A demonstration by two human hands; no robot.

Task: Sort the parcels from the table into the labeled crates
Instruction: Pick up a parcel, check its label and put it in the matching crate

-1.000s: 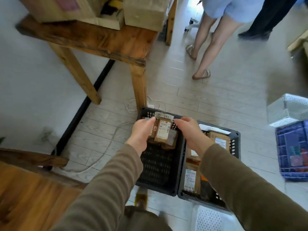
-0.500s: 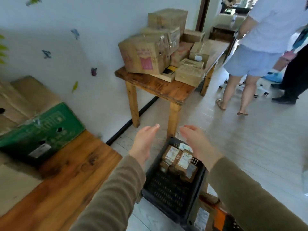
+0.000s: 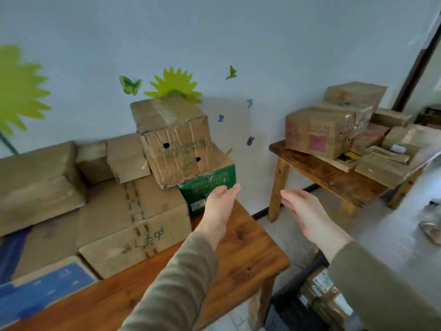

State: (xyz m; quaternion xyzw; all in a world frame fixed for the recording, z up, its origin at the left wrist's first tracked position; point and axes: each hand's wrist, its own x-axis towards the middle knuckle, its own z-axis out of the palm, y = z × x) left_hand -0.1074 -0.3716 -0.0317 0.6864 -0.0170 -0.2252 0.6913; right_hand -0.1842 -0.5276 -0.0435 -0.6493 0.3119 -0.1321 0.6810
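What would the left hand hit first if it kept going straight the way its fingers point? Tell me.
Probably the green box: the open left hand points up and away, its fingertips overlapping the box's front in the picture. Depth is unclear.

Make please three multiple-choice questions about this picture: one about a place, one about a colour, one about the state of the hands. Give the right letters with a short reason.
1. Where does the box with black round holes sit?
A. on the floor
B. on top of other boxes on the near table
C. inside the crate

2. What colour is the box just beyond the left hand?
A. green
B. red
C. white

3. What are the two hands doing?
A. both grip one parcel
B. one holds a box
C. both are open and empty

Answers:
1 B: it rests tilted on the stack of cartons, beside the wall.
2 A: its printed side shows green behind the left hand's fingers.
3 C: the left hand and the right hand are spread in the air, with nothing between them or in them.
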